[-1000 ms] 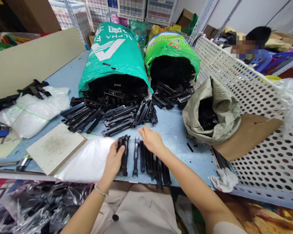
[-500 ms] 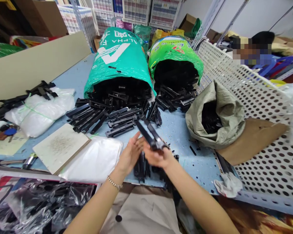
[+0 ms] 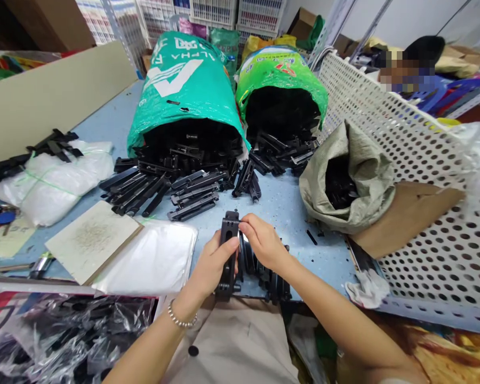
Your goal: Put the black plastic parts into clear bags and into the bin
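A long black plastic part (image 3: pixel 229 230) with a slot down its face stands nearly upright at the table's front edge. My left hand (image 3: pixel 213 262) is wrapped round it, thumb across its face. At its upper right edge, the fingertips of my right hand (image 3: pixel 264 243) are pinched together; whether a small piece is between them is hidden. Several similar black parts (image 3: pixel 278 282) lie under and beside my right hand. Further back, more black parts (image 3: pixel 196 196) lie in rows before a teal sack (image 3: pixel 184 85) and a green sack (image 3: pixel 284 69), both open towards me.
On the left lie a board (image 3: pixel 92 237), clear plastic bags (image 3: pixel 156 256) and a wrapped white bundle (image 3: pixel 56 178). A grey-green woven sack (image 3: pixel 372 181) stands right, by cardboard (image 3: pixel 412 213) and a white perforated crate (image 3: pixel 436 229). Another person (image 3: pixel 408 69) is beyond the crate.
The black part has passed from my right hand into my left and turned upright, nearer my body. My right hand has moved to its upper edge. The view has shifted slightly.
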Tool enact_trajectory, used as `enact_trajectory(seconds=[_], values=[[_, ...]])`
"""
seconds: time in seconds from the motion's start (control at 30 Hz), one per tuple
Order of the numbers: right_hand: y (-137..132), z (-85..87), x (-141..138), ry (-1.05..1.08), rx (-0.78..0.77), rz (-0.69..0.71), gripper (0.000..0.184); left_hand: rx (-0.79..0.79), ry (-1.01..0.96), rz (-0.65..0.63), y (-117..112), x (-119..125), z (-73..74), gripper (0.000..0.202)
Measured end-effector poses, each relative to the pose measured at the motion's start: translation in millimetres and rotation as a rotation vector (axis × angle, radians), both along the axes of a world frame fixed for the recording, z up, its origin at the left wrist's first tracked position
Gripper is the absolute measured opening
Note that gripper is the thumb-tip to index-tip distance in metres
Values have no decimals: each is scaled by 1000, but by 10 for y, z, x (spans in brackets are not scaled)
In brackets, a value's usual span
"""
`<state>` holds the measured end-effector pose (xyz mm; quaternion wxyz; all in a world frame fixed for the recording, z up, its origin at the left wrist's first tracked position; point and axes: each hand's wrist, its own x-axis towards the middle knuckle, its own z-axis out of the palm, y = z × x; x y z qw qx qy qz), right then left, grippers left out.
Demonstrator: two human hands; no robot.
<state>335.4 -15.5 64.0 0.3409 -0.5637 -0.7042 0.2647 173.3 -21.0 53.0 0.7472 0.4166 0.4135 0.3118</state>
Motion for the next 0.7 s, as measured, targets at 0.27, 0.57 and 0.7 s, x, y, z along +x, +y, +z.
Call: enact_trajectory(seconds=[0.27, 0.57, 0.7], values=[[-573, -327, -314, -180, 76, 293, 38, -105, -38, 156, 125, -86, -65, 48], [-934, -363, -123, -58, -132, 57, 27, -61, 64, 178, 59, -93, -232, 49], [-875, -335, -171, -206, 99, 166, 28, -141, 5, 98, 9, -46, -234, 50]])
